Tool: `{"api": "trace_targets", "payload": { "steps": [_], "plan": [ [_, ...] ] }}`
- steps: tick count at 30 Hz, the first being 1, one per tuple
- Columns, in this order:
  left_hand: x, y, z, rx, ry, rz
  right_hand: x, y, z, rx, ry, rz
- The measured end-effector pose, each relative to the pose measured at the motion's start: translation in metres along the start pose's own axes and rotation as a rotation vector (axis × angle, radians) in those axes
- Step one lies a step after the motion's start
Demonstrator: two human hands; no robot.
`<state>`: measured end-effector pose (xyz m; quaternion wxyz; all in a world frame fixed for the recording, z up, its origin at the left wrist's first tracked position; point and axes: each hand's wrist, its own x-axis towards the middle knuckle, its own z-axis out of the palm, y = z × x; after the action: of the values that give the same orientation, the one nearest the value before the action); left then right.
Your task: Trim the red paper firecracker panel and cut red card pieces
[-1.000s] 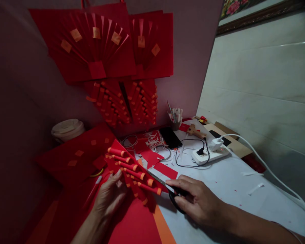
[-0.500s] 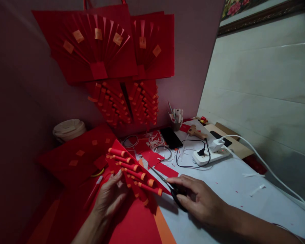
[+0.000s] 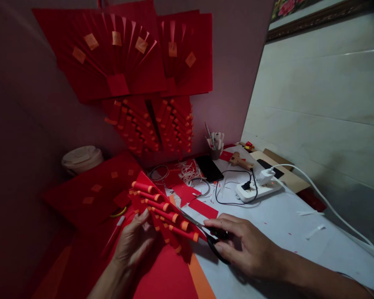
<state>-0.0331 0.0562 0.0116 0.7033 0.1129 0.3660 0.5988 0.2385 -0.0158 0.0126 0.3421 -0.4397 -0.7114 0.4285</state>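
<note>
Between left grip (image 3: 134,243) and right grip's (image 3: 244,246) scissors (image 3: 203,227), red paper rolls (image 3: 166,212)

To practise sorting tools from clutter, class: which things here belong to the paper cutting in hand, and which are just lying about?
In the job:
scissors, held in the right hand
red card with orange-tipped rolls, under the left hand

Lying about:
phone
power strip
glue gun
pen cup
</note>
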Motion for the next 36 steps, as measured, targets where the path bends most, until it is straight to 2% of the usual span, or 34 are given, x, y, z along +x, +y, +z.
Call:
{"api": "trace_targets", "payload": {
  "steps": [15,30,36],
  "plan": [
    [0.0000,-0.0004,-0.0020,0.032,-0.099,-0.031,-0.0008,0.0037,0.0050,-0.012,0.039,-0.023],
    [-0.0022,-0.0012,0.0039,0.010,0.007,-0.016,-0.0012,0.0055,0.0055,-0.047,0.054,-0.079],
    [-0.0030,-0.0016,0.0039,0.001,0.001,-0.017,-0.0019,0.0054,0.0069,-0.016,0.051,-0.062]
  ]
}}
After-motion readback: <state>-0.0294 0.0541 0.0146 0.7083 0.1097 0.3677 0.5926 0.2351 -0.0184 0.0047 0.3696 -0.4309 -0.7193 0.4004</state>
